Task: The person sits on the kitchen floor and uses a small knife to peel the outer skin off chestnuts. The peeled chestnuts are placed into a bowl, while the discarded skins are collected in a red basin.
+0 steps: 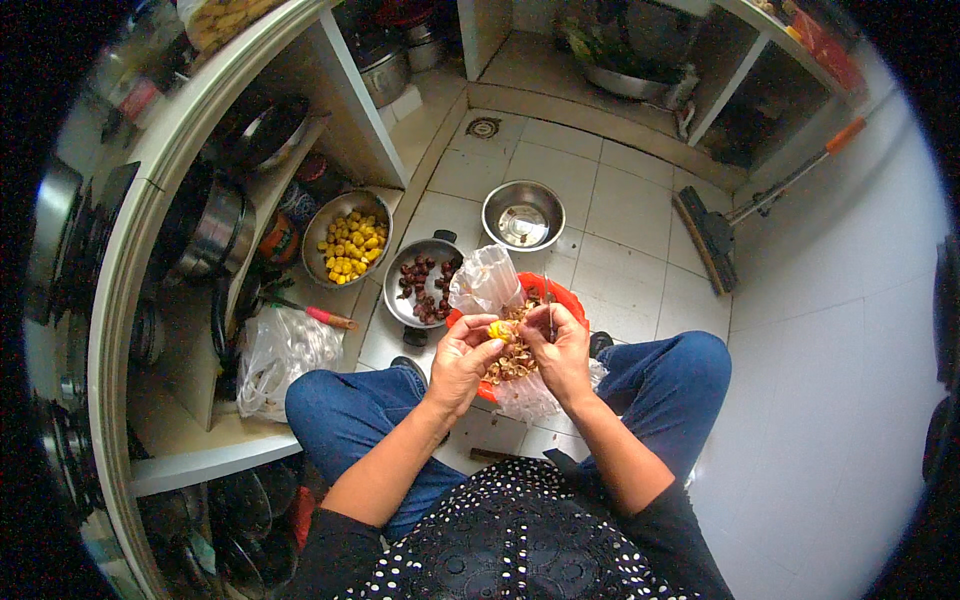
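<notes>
Between the thumb and fingers of my left hand [461,364] is a yellow, partly peeled chestnut [500,331]. My right hand [561,352] grips a slim metal tool, probably a small knife [548,289], its tip pointing away from me. Both hands are close together over a red basin [573,298] that holds brown shell pieces [511,367]. A clear plastic bag [486,281] drapes over the basin's far rim, with more plastic at the near side. Left of it, a two-handled metal pan [420,311] contains dark brown unpeeled chestnuts. Beyond that pan, yellow peeled chestnuts [351,246] fill a metal bowl.
A steel bowl [523,216] with a little in its bottom stands ahead on the tiled floor [622,255]. A broom [709,240] leans at the right wall. On the left, shelves [270,217] hold pots, beside a white plastic bag [289,360] and a red-handled tool [330,317].
</notes>
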The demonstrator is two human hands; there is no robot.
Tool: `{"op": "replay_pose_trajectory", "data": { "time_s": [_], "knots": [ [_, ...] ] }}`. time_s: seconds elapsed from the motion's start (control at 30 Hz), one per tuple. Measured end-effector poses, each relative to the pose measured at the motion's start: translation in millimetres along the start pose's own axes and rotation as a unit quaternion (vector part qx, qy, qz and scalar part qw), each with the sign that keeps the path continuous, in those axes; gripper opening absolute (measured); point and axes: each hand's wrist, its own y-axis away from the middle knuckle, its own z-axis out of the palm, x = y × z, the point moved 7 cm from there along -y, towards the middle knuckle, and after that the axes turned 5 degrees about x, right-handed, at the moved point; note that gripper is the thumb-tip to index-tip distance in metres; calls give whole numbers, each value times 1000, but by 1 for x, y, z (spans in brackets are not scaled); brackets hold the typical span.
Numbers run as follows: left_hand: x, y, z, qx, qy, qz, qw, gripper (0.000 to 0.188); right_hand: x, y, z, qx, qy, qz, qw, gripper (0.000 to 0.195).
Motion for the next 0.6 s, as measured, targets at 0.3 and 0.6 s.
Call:
{"op": "replay_pose_trajectory", "data": {
  "time_s": [0.3,0.6],
  "knots": [
    [14,-8,-13,32,69,12,997,37,-28,9,6,-107,166,-49,979,30],
    [20,-13,-24,64,55,45,995,34,-48,25,16,-140,341,-162,915,42]
  ]
}}
